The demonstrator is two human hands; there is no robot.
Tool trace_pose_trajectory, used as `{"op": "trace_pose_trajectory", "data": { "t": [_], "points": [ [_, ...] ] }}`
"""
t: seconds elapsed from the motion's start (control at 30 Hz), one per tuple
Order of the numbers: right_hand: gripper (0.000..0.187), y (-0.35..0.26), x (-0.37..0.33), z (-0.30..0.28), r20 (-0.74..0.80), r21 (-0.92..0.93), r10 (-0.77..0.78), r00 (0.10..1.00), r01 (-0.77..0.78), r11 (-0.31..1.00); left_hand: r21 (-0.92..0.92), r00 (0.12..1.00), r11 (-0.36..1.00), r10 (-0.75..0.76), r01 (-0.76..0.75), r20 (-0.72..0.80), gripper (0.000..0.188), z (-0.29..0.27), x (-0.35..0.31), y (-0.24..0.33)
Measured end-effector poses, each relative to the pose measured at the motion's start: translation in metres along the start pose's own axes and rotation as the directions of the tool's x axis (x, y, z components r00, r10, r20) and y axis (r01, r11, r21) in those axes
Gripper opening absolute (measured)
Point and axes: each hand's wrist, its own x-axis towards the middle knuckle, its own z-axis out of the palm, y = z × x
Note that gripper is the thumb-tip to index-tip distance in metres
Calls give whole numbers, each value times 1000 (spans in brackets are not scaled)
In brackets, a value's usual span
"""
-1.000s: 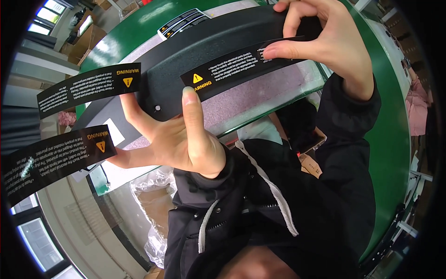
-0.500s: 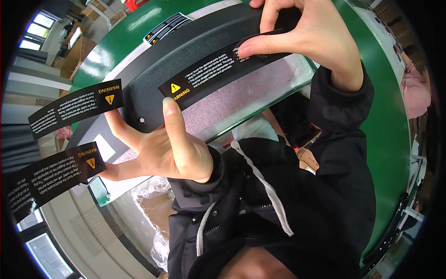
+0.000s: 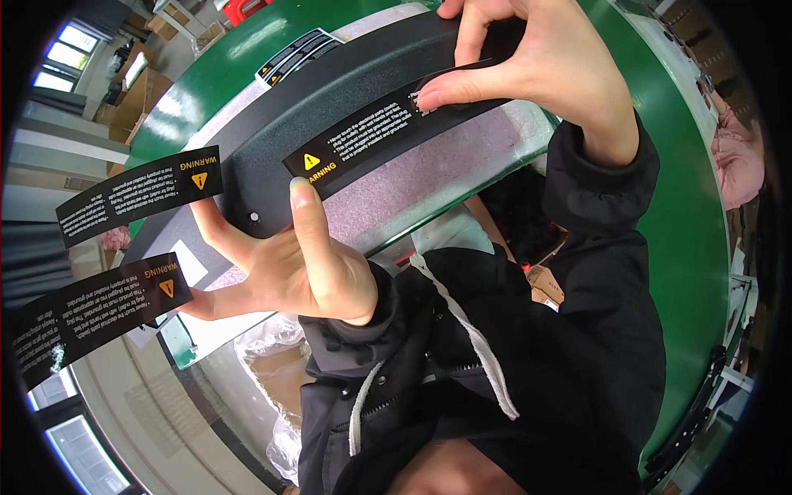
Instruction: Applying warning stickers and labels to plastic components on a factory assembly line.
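A long black label (image 3: 367,128) with a yellow triangle and white print lies along the near edge of a curved black panel (image 3: 330,78). My left hand (image 3: 293,268) is spread wide, its thumb tip touching the label's left end. Two more black labels, an upper one (image 3: 136,198) and a lower one (image 3: 103,318), cling by their right ends to fingertips of that hand and hang out to the left. Toward the label's right end, my right hand (image 3: 549,70) has its thumb on the printed face and a curled finger at the upper edge.
The panel rests on a pale, pinkish foam-like block (image 3: 462,165) on a green table (image 3: 685,272). Beyond the panel lies a sheet of similar labels (image 3: 297,54). A plastic-lined box (image 3: 276,371) stands below at left. Someone in pink (image 3: 734,161) is at the right.
My right hand has shifted very slightly left along the label. The left hand and the labels on its fingers have barely moved.
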Motion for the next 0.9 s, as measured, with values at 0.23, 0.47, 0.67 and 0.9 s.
{"op": "trace_pose_trajectory", "data": {
  "t": [0.23, 0.47, 0.67, 0.9],
  "points": [
    [57, -24, 6, -12, -64, -405, 491, 869, -472, 783, -14, 1000, 1000, 3, -3, -6, 98, -1, -2, -5],
    [32, 8, -44, 36, -506, -400, -406, 761, 210, 892, -50, 998, 998, 33, -35, -46, 97, 0, -3, -6],
    [39, 26, -40, 118, -168, -608, -679, 714, 468, 642, -92, 999, 996, 9, -12, -33, 99, -1, -8, -4],
    [44, 68, -61, 62, -360, -784, -549, 755, 74, 616, 41, 999, 998, 44, -43, -30, 101, 7, -2, -2]
  ]
}}
